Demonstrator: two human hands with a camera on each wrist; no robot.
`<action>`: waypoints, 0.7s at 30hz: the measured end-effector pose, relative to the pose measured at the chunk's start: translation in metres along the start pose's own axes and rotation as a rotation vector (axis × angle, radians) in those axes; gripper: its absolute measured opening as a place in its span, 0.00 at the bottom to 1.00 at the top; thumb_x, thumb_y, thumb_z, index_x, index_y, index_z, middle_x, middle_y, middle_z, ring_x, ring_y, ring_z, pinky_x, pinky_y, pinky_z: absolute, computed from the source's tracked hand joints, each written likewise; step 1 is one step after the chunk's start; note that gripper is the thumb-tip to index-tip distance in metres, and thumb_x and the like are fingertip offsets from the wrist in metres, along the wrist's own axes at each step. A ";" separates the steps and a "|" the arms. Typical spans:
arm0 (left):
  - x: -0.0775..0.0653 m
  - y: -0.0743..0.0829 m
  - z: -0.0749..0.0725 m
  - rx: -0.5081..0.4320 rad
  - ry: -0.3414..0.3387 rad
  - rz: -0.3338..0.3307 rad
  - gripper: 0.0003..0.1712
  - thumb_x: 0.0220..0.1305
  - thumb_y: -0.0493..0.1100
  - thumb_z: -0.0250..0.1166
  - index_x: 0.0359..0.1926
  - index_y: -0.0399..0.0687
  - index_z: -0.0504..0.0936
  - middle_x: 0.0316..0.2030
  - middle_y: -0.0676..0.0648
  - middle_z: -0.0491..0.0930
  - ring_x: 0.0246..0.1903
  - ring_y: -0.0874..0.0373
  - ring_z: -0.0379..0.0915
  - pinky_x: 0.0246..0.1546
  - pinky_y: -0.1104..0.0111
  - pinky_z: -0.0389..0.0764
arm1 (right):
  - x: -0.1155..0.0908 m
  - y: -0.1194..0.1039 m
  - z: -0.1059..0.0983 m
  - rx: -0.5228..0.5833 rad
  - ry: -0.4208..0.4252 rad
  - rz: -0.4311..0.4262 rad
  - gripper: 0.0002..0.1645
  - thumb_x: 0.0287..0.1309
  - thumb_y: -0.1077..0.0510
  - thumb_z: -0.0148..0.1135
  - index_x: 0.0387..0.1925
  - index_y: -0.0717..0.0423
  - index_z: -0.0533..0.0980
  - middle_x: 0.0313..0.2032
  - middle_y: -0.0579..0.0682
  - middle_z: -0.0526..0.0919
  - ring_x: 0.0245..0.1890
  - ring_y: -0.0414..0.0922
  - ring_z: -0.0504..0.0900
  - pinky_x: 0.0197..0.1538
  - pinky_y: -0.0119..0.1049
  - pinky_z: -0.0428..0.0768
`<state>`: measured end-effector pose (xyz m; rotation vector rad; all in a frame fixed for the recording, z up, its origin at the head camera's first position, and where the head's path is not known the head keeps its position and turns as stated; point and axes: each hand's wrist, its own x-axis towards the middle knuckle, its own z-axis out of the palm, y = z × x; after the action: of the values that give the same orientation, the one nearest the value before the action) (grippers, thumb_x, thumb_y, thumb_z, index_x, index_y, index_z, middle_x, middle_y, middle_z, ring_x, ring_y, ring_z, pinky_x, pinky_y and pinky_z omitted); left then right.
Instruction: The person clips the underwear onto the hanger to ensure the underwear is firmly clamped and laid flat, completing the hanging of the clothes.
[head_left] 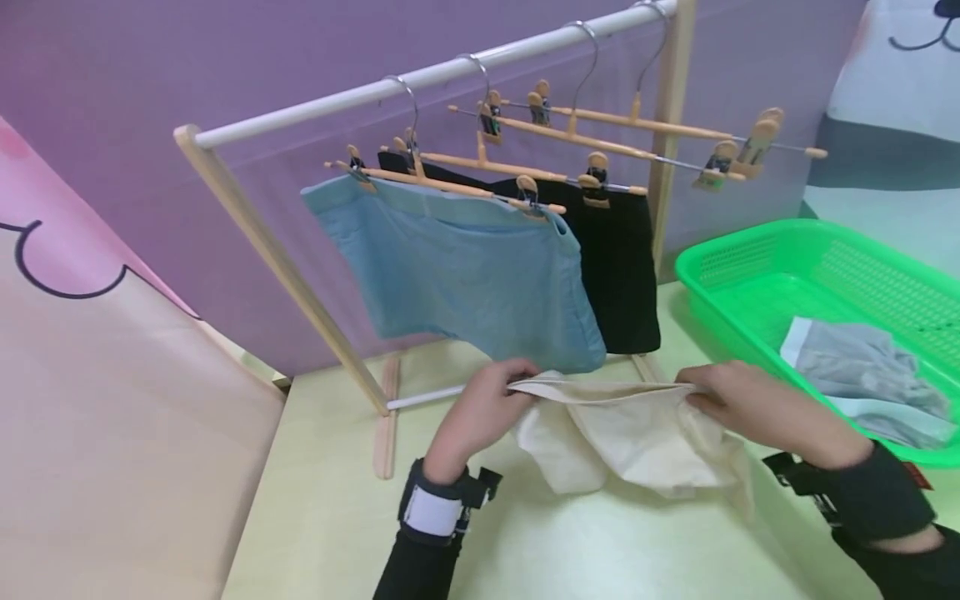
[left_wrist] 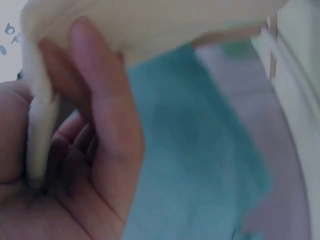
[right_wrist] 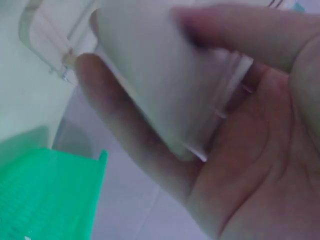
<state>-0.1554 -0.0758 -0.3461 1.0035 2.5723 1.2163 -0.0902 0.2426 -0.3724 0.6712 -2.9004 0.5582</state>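
Note:
A pair of cream shorts [head_left: 637, 433] is stretched by its waistband between both hands, low in front of the rack, with the legs hanging in folds. My left hand [head_left: 491, 404] pinches one end of the waistband, and in the left wrist view the cloth runs between thumb and fingers. At the other end, my right hand [head_left: 738, 408] grips the cloth between thumb and fingers. Just behind the left hand hang blue shorts [head_left: 465, 267], clipped by the waist to a wooden hanger [head_left: 442, 185]. Black shorts [head_left: 622, 275] hang behind them on another clip hanger.
The small rack has a white rail [head_left: 322, 107] and wooden posts. Two bare hangers [head_left: 622, 148] hang at its right end. To the right stands a green basket [head_left: 720, 250] holding grey-and-white clothing [head_left: 870, 367]. A purple wall [head_left: 150, 75] rises behind the pale table [head_left: 322, 517].

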 end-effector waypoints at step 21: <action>-0.104 0.012 -0.090 -0.205 0.178 0.057 0.03 0.65 0.36 0.66 0.39 0.43 0.86 0.18 0.57 0.69 0.17 0.66 0.60 0.16 0.69 0.66 | -0.063 -0.028 -0.061 0.276 0.276 0.011 0.20 0.65 0.73 0.56 0.42 0.45 0.81 0.24 0.36 0.80 0.19 0.34 0.77 0.21 0.25 0.74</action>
<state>-0.1025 -0.1915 -0.2940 0.9709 2.4923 1.6150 -0.0201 0.2673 -0.3190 0.5563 -2.5956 0.9811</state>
